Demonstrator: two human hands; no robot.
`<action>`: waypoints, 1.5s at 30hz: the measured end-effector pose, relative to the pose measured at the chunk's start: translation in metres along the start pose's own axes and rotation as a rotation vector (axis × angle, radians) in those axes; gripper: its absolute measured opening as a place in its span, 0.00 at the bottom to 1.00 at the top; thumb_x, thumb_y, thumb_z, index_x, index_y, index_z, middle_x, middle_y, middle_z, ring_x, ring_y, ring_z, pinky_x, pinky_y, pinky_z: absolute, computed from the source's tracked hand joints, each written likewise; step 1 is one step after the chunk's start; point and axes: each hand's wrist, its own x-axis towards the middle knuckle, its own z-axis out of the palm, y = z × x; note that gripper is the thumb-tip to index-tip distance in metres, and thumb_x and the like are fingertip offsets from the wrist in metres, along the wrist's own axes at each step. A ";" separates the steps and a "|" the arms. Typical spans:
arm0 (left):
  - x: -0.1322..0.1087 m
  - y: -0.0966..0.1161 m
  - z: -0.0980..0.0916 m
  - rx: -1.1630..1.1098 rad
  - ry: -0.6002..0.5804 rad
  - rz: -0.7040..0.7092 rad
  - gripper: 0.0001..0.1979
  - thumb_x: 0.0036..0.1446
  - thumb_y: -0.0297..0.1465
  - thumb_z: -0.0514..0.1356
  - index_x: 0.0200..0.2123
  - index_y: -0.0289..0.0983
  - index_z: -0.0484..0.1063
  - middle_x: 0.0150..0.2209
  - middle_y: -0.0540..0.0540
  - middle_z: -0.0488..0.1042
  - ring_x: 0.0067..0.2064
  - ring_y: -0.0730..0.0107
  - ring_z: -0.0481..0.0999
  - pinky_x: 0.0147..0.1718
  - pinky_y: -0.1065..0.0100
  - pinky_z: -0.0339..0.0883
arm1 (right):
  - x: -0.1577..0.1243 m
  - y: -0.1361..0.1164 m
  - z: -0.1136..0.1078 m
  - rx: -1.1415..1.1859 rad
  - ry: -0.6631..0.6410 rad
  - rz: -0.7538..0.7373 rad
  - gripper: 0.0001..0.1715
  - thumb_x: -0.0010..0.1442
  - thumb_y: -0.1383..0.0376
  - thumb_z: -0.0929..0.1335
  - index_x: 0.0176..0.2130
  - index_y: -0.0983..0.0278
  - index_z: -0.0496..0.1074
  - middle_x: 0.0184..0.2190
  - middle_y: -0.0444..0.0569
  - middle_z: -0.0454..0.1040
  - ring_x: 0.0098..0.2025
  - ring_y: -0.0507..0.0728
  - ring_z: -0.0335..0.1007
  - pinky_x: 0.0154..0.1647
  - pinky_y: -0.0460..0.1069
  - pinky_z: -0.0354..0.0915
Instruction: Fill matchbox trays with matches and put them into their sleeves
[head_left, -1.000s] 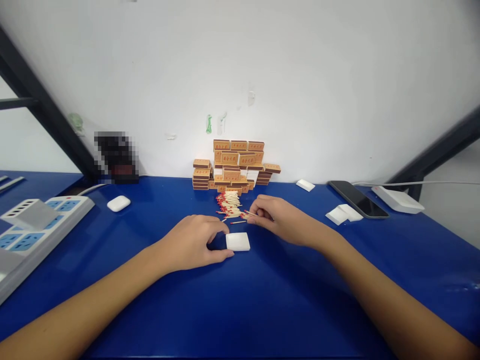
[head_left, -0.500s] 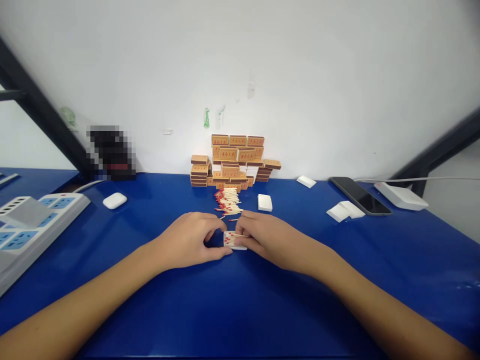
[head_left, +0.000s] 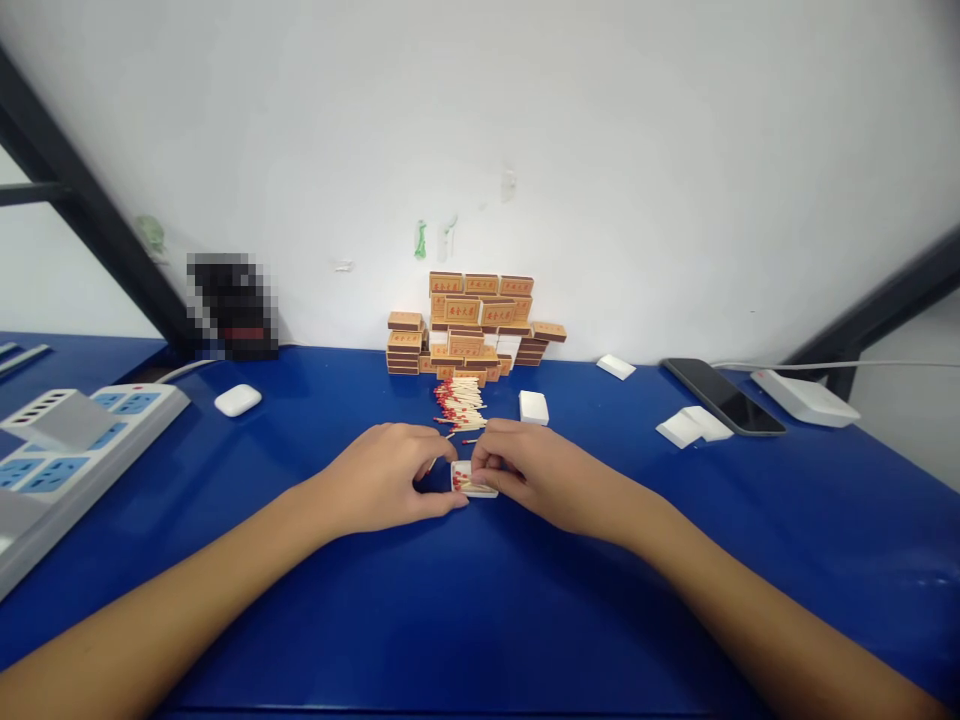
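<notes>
A small white matchbox tray (head_left: 471, 481) with red-tipped matches in it lies on the blue table (head_left: 480, 600). My left hand (head_left: 382, 478) pinches its left end between thumb and fingers. My right hand (head_left: 529, 470) is closed over its right side, fingertips pressing on the matches. Just beyond lies a loose pile of matches (head_left: 459, 404). A second white tray (head_left: 533, 407) sits to the right of the pile. Stacked brown matchboxes (head_left: 471, 325) stand against the wall.
A power strip (head_left: 56, 450) fills the left edge, with a white earbud case (head_left: 238, 400) beside it. To the right lie white trays (head_left: 691, 426), another white tray (head_left: 616, 367), a dark phone (head_left: 724, 396) and a white flat device (head_left: 805, 397). A blurred dark object (head_left: 232, 306) stands at the wall.
My right hand came back from the match pile to the tray and laid matches in it. The tray now shows matches. A second white tray, covered before, shows beside the pile.
</notes>
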 end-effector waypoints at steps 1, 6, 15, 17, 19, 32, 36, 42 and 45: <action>0.000 0.000 0.000 0.000 0.000 -0.005 0.14 0.60 0.43 0.66 0.34 0.39 0.75 0.28 0.53 0.72 0.28 0.71 0.68 0.28 0.67 0.57 | 0.000 0.000 0.001 -0.006 0.000 0.004 0.08 0.69 0.69 0.68 0.35 0.63 0.71 0.37 0.47 0.74 0.37 0.54 0.68 0.36 0.49 0.60; -0.001 0.000 -0.001 0.014 0.001 0.013 0.13 0.61 0.43 0.66 0.39 0.39 0.76 0.29 0.52 0.73 0.29 0.71 0.69 0.29 0.67 0.57 | -0.002 -0.001 0.000 -0.076 -0.016 0.057 0.12 0.70 0.64 0.68 0.33 0.63 0.71 0.36 0.47 0.74 0.34 0.54 0.67 0.34 0.49 0.58; 0.000 0.002 -0.003 0.031 -0.026 -0.001 0.15 0.62 0.44 0.65 0.35 0.37 0.75 0.29 0.52 0.72 0.29 0.71 0.68 0.28 0.68 0.56 | -0.001 -0.006 0.005 -0.105 0.017 0.076 0.12 0.71 0.64 0.68 0.34 0.64 0.72 0.35 0.46 0.72 0.32 0.52 0.64 0.32 0.49 0.56; 0.000 0.002 -0.003 0.032 -0.027 0.001 0.14 0.62 0.44 0.65 0.36 0.37 0.76 0.29 0.52 0.73 0.29 0.71 0.69 0.28 0.68 0.56 | -0.001 -0.005 0.004 -0.101 0.031 0.063 0.11 0.70 0.64 0.68 0.34 0.64 0.73 0.35 0.46 0.73 0.32 0.52 0.65 0.33 0.49 0.56; -0.001 0.001 -0.003 0.034 -0.022 0.007 0.14 0.62 0.43 0.65 0.38 0.38 0.76 0.30 0.52 0.73 0.29 0.71 0.69 0.29 0.68 0.56 | -0.002 -0.004 0.002 -0.094 0.043 0.049 0.08 0.70 0.65 0.69 0.36 0.63 0.74 0.35 0.46 0.73 0.33 0.52 0.65 0.34 0.48 0.56; -0.002 -0.001 -0.004 0.088 0.011 0.037 0.14 0.63 0.42 0.65 0.44 0.38 0.78 0.34 0.50 0.76 0.31 0.70 0.72 0.30 0.67 0.59 | -0.004 0.002 -0.007 -0.016 -0.016 0.017 0.06 0.68 0.64 0.70 0.37 0.61 0.77 0.36 0.44 0.71 0.33 0.51 0.65 0.33 0.48 0.58; -0.003 0.000 -0.003 0.109 0.006 0.035 0.14 0.64 0.43 0.65 0.42 0.38 0.78 0.33 0.50 0.75 0.30 0.70 0.72 0.30 0.67 0.58 | -0.006 0.002 -0.007 -0.036 -0.057 0.021 0.10 0.71 0.63 0.68 0.36 0.62 0.74 0.37 0.45 0.72 0.35 0.53 0.65 0.35 0.48 0.58; -0.003 0.000 -0.003 0.094 -0.008 0.032 0.14 0.64 0.43 0.65 0.41 0.38 0.77 0.34 0.50 0.76 0.31 0.69 0.72 0.30 0.67 0.58 | -0.009 0.003 -0.007 -0.031 -0.064 0.025 0.07 0.69 0.67 0.66 0.37 0.62 0.72 0.38 0.46 0.73 0.36 0.53 0.66 0.36 0.48 0.60; -0.003 0.000 -0.003 0.097 -0.009 0.033 0.14 0.64 0.43 0.65 0.41 0.38 0.77 0.34 0.50 0.75 0.30 0.69 0.72 0.30 0.67 0.57 | -0.009 0.002 -0.007 -0.001 -0.081 0.020 0.06 0.69 0.66 0.67 0.38 0.62 0.73 0.37 0.46 0.73 0.36 0.53 0.67 0.36 0.48 0.60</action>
